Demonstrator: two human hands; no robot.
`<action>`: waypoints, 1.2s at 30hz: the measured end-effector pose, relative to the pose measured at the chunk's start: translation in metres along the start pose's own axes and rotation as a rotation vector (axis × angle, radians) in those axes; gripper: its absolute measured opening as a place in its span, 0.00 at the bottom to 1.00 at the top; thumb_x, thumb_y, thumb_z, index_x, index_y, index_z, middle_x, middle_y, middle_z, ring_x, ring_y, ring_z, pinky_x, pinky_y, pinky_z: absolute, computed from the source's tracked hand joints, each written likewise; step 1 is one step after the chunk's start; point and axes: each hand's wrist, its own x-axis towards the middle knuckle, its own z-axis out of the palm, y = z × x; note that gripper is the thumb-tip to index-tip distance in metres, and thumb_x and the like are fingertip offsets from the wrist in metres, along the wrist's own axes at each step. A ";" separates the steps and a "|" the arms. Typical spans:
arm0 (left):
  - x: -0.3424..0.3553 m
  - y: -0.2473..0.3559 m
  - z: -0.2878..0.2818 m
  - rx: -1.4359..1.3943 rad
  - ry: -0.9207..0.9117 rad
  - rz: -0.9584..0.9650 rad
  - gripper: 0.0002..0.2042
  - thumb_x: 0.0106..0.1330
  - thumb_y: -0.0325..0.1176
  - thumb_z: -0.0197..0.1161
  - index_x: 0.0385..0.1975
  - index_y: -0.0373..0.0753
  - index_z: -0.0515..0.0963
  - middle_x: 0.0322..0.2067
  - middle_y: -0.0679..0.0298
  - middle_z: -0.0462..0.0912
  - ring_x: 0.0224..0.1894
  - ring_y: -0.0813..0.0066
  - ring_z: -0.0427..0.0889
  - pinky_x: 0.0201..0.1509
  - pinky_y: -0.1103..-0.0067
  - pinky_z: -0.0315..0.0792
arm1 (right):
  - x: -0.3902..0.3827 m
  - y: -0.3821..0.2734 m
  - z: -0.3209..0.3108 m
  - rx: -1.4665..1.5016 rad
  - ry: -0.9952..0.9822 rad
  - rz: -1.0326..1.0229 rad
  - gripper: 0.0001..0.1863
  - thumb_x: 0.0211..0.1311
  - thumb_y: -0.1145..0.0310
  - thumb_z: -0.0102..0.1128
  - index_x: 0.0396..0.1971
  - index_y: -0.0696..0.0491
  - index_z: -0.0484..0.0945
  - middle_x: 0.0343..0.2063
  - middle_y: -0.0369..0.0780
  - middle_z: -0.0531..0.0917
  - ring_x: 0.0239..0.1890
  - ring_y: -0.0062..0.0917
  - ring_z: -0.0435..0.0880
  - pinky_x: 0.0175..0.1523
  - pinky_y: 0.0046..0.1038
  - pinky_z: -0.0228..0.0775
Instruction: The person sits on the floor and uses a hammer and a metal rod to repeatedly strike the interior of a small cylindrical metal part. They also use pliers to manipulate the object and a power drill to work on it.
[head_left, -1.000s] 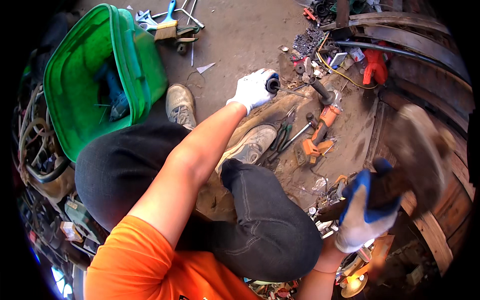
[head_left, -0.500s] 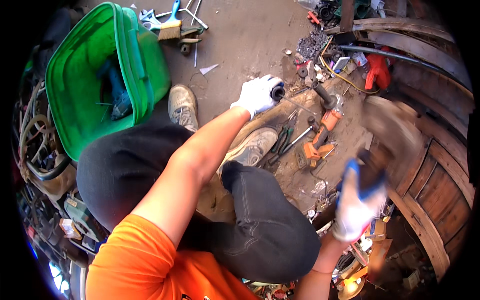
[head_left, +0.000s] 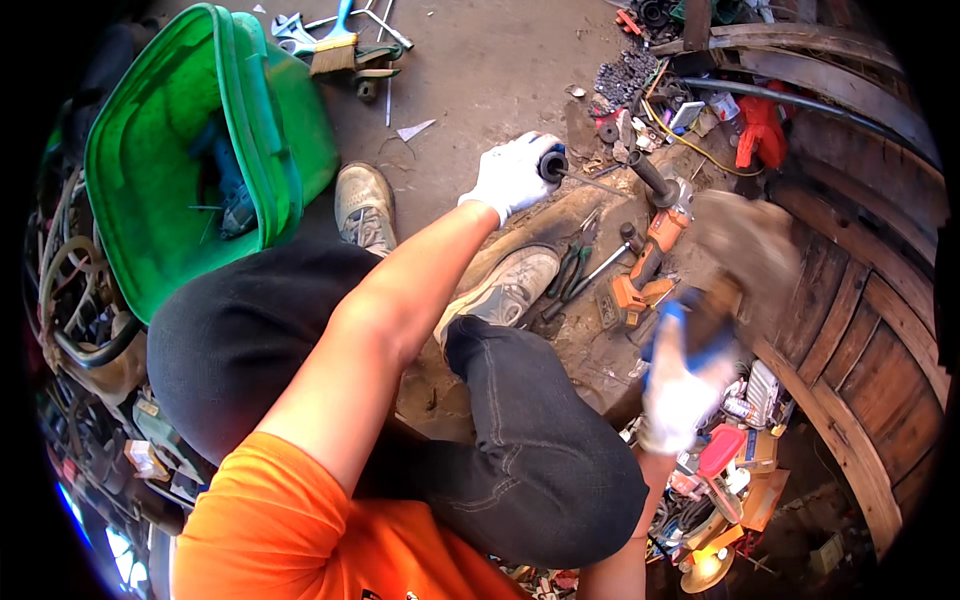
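My left hand [head_left: 508, 178], in a white work glove, is closed around a round black piece [head_left: 552, 167] with a thin metal rod [head_left: 598, 184] pointing right. Its far side is hidden by the glove. To the right, my right hand [head_left: 685, 395], in a white and blue glove, grips the dark handle of a mallet-like tool [head_left: 745, 245]; its broad grey-brown head is smeared by motion. Between the hands lies an orange and black angle grinder [head_left: 660, 235] with a black side handle. Dark-handled pliers [head_left: 572, 268] rest by my shoe [head_left: 505, 290].
A green bin [head_left: 225, 100] tilts at the left, with a blue power tool [head_left: 236, 205] inside. A paintbrush [head_left: 334, 54] lies beyond it. Chain [head_left: 622, 82], red fabric [head_left: 762, 132] and scraps line the right, beside wooden framing [head_left: 835, 440]. Small items crowd below my right hand.
My right hand and the mallet-like tool have swung left, toward the grinder. My left hand keeps its hold on the black piece and has barely moved.
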 end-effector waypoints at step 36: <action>-0.053 0.012 -0.014 -0.581 -0.185 0.098 0.18 0.44 0.40 0.71 0.36 0.44 0.80 0.41 0.59 0.81 0.47 0.53 0.79 0.55 0.65 0.72 | -0.202 0.213 0.118 0.744 -0.276 1.172 0.17 0.63 0.81 0.59 0.53 0.60 0.76 0.37 0.39 0.83 0.34 0.26 0.83 0.39 0.29 0.77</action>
